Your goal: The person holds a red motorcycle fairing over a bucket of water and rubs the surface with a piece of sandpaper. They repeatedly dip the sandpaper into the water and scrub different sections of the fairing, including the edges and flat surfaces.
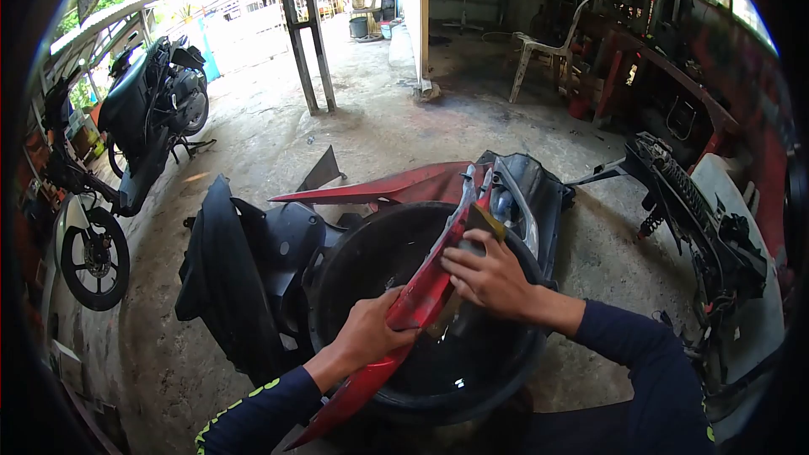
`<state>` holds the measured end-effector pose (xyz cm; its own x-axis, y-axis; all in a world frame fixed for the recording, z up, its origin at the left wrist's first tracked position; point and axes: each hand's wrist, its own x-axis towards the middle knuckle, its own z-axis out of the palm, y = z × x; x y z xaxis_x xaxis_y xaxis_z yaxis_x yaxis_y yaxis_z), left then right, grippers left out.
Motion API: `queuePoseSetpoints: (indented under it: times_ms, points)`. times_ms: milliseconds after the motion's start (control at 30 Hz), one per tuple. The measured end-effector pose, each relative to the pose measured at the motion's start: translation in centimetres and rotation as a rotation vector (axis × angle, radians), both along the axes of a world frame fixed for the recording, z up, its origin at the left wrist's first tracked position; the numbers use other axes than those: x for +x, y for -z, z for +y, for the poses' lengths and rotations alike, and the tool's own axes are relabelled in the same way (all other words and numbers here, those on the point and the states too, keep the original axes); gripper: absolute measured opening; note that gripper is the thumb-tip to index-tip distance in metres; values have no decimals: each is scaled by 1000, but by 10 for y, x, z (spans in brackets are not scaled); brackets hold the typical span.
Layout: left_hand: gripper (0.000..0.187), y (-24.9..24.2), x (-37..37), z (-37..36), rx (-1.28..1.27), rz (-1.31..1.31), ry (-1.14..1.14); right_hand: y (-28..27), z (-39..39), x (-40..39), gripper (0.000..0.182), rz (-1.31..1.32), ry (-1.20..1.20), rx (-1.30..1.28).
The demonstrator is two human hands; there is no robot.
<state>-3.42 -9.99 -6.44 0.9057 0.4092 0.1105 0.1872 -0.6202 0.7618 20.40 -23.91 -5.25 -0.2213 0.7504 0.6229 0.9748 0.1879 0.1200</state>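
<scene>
My left hand [371, 330] is closed around the lower half of a long red motorcycle fairing panel [424, 293], which slants over a black round tub [341, 303]. Pale scuffed patches show along the panel's edge. Higher up, my right hand [489, 274] presses a dark pad with a yellowish edge [484, 223] against the panel, fingers bent around it. Water with small bright glints [421, 379] shows inside the tub, below both hands.
Black plastic fairings [215, 278] lie left of the tub, and another red panel [379, 184] lies behind it. Dark parts [548, 194] and a motorcycle frame section [674, 194] are at right. A motorcycle [156, 101] stands left; a plastic chair [552, 46] stands farther back.
</scene>
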Motion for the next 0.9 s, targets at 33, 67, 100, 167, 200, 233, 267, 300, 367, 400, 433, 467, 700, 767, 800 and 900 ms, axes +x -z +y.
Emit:
queuePoseSetpoints:
  times_ms: [33, 67, 100, 167, 200, 233, 267, 300, 367, 400, 433, 467, 700, 767, 800, 900]
  points:
    - [74, 0, -1, 0, 29, 39, -1, 4, 5, 12, 21, 0, 1, 2]
    - [74, 1, 0, 0, 25, 40, 0, 10, 13, 34, 22, 17, 44, 24]
    - [74, -2, 2, -1, -3, 18, -9, 10, 20, 52, 23, 32, 83, 44]
    - [74, -1, 3, -3, -34, 0, -12, 1, 19, 53, 24, 57, 178, 35]
    - [74, 1, 4, -1, -29, -7, 0, 4, 16, 41, 24, 39, 117, 20]
    - [73, 2, 4, -1, -25, -10, 13, 9, 10, 25, 25, 26, 57, 2]
    - [73, 1, 4, -1, -23, -11, 12, 6, 1, 5, 28, 26, 14, 0]
    - [73, -1, 3, 0, 17, 6, 3, 5, 5, 15, 28, 24, 14, 6]
    - [73, -3, 1, -3, 45, 30, -7, 5, 15, 50, 29, 26, 96, 11]
    - [73, -7, 3, -3, -23, 57, -19, -1, 22, 62, 28, 62, 215, 9]
    - [74, -9, 4, -4, -92, 88, -26, 5, 16, 57, 28, 65, 219, 6]
    - [74, -7, 5, -3, -86, 81, -26, 9, 12, 48, 28, 42, 133, -4]
    - [72, -2, 0, -3, -50, -25, -8, 3, 14, 54, 23, 6, 176, 70]
    - [71, -5, 4, -1, -62, -24, -19, 12, 12, 36, 30, 60, 64, 16]
    - [71, -3, 1, -1, -25, -19, -7, 12, 11, 35, 30, 64, 66, 16]
    - [71, -3, 1, 1, -42, -34, -8, 7, 14, 43, 30, 34, -16, 42]
